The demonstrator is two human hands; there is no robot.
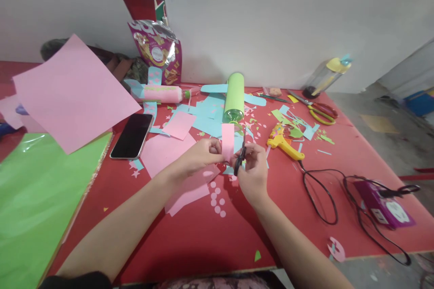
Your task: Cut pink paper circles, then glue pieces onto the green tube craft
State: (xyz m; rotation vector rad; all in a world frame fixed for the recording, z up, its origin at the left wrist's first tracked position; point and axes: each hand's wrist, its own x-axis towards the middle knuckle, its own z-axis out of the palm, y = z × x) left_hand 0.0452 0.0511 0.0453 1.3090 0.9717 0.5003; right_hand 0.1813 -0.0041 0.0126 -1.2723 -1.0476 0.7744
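Nearest us, our forearms reach out over the red desk (203, 239). Our left hand (200, 156) has its fingers pinched on a pink paper strip (228, 141), held upright above the desk's middle. Our right hand (252, 174) has its fingers closed through the handles of small black scissors (240, 159), whose blades sit at the strip's lower edge. We judge the cut could wander or nick a left fingertip, since the pinch sits just beside the blades. The desk is littered with blue and pink scraps, a phone (132, 136), a yellow glue gun (283, 142) and its cord, below a white wall (288, 18).
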